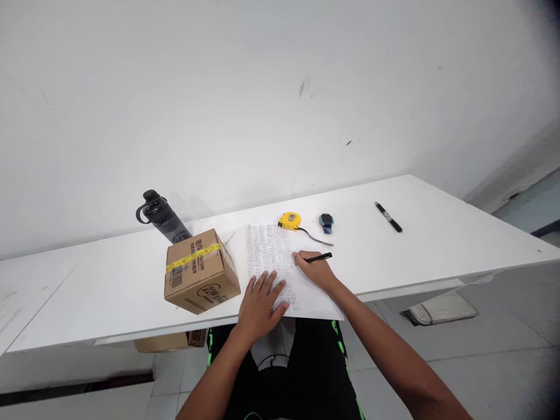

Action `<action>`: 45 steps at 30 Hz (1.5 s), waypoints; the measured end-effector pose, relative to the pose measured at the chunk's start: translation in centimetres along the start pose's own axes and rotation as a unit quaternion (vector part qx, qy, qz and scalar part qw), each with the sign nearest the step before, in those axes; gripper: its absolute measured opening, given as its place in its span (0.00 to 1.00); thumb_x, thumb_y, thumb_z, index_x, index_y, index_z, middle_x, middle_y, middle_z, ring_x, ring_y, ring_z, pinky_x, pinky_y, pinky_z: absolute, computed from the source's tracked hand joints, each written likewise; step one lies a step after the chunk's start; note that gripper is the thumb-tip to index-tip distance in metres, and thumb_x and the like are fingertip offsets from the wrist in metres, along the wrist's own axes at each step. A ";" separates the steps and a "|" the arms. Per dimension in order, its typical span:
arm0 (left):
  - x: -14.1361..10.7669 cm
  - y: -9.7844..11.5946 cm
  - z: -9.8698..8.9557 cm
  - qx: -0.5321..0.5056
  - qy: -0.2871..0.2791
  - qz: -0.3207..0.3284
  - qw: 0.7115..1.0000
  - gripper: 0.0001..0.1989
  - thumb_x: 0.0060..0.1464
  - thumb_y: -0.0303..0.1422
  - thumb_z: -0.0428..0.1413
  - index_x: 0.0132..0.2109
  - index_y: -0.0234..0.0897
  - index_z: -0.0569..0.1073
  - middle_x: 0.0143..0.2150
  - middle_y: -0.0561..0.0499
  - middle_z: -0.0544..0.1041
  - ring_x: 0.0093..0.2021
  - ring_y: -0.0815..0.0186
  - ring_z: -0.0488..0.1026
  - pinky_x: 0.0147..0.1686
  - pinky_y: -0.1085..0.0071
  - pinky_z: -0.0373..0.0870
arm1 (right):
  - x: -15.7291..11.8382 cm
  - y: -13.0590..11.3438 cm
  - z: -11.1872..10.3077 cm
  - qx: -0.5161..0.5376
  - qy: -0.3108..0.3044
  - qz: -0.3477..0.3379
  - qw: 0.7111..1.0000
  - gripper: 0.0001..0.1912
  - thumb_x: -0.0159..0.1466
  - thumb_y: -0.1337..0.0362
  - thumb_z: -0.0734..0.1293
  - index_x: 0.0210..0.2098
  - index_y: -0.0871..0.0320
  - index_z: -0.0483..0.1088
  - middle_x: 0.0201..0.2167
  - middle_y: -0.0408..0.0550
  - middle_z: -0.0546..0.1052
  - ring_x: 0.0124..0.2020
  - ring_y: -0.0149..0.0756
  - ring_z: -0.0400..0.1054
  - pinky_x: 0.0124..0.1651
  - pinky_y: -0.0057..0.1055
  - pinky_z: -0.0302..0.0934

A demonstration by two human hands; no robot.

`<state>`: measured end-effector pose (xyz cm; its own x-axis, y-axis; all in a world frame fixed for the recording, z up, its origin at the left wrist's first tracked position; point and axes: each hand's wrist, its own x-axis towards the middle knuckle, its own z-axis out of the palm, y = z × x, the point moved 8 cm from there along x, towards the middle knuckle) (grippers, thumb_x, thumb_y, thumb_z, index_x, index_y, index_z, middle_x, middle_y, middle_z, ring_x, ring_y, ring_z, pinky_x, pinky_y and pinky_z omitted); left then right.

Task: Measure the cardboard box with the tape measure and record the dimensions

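Observation:
A sheet of paper (266,245) covered in dense small writing lies at the front of the white table. My left hand (261,303) rests flat on its lower left part with the fingers spread. On the sheet's right side, my right hand (315,268) is closed around a black pen (321,257), whose back end points to the right. The pen's tip is hidden behind my fingers. Just beyond the paper's top edge sits a yellow tape measure (289,220) with a dark wrist strap. A dark digital watch (326,223) lies to the right of it.
Left of the paper stands a taped cardboard box (201,271), with a dark water bottle (164,217) behind it. A black marker (388,217) lies farther right on the table (441,233). The wall (245,105) rises along the back edge.

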<state>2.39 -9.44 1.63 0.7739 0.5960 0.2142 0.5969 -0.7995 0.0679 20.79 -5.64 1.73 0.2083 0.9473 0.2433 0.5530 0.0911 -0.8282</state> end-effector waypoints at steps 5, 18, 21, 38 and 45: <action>0.1 0.0 -0.1 -0.001 -0.006 -0.001 1.000 0.25 0.63 0.44 0.45 0.66 0.47 0.59 0.70 0.50 0.56 0.69 0.54 0.52 0.64 0.50 0.52 | 0.1 -0.2 0.3 0.004 -0.022 -0.009 1.000 0.22 0.65 0.51 0.57 0.19 0.55 0.64 0.18 0.43 0.70 0.24 0.35 0.63 0.30 0.30 0.54; 0.0 0.0 0.1 -0.014 -0.006 -0.004 1.000 0.26 0.63 0.44 0.46 0.66 0.47 0.59 0.69 0.49 0.56 0.69 0.54 0.52 0.64 0.50 0.51 | -0.2 -0.3 -0.5 -0.042 0.039 -0.011 0.998 0.23 0.64 0.53 0.56 0.16 0.55 0.51 0.15 0.40 0.60 0.20 0.31 0.53 0.27 0.30 0.46; 0.0 0.1 0.1 -0.006 -0.016 -0.007 1.000 0.26 0.64 0.45 0.45 0.66 0.46 0.59 0.70 0.49 0.56 0.69 0.54 0.52 0.64 0.49 0.51 | -0.3 -0.4 0.0 -0.027 0.010 -0.022 0.999 0.23 0.64 0.52 0.56 0.17 0.55 0.51 0.15 0.41 0.61 0.21 0.31 0.54 0.27 0.30 0.46; -0.3 -0.1 0.0 -0.045 0.033 -0.021 0.998 0.34 0.63 0.45 0.45 0.71 0.41 0.44 0.70 0.45 0.54 0.69 0.56 0.52 0.65 0.53 0.48 | -0.2 0.8 -0.7 -0.029 0.056 -0.022 0.998 0.19 0.64 0.53 0.60 0.50 0.55 0.69 0.43 0.50 0.76 0.33 0.38 0.68 0.39 0.35 0.63; -0.5 -0.4 0.1 -0.049 0.040 -0.037 0.997 0.37 0.62 0.46 0.46 0.71 0.41 0.40 0.71 0.43 0.51 0.69 0.56 0.51 0.66 0.54 0.47 | 0.2 1.6 0.3 0.022 0.045 -0.041 0.998 0.39 0.65 0.60 0.59 0.70 0.51 0.36 0.62 0.56 0.62 0.36 0.33 0.68 0.46 0.37 0.65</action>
<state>1.82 -9.38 1.40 0.7067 0.6488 0.2822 0.6250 -0.7594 0.1807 21.48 -5.17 0.33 0.2359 0.9052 0.3534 0.5351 0.1826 -0.8248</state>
